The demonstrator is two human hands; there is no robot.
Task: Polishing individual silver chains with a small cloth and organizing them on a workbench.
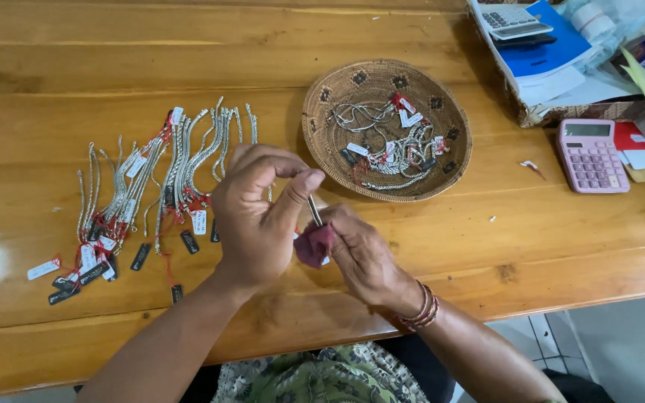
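left hand: the left hand [257,224] sits dead centre of the frame, thumb and fingers pinched shut on the upper end of a thin silver chain [314,210]

right hand: the right hand [363,254] is just right of it, lower centre, closed around a small dark red cloth [313,245] that's wrapped around the lower part of that chain. Looks like a rub-down to me, but that's my read

the chain itself: held up off the table between both hands, mostly hidden, only a short bit shows between thumb and cloth

left pile: a whole row of silver chains [151,186] with red strings and little black and white tags, laid out in neat lines on the left of the frame

basket: round woven basket [442,160], upper centre-right, with a tangled heap of tagged chains [390,145] in it

how far along: honestly can't tell which pile is finished. My guess is the tidy row is done and the basket heap is what's left, so a good way along but not finished

other stuff: pink calculator [591,155] at the right edge, a box of papers and a grey calculator in the upper right corner, all on a wooden table [76,75]
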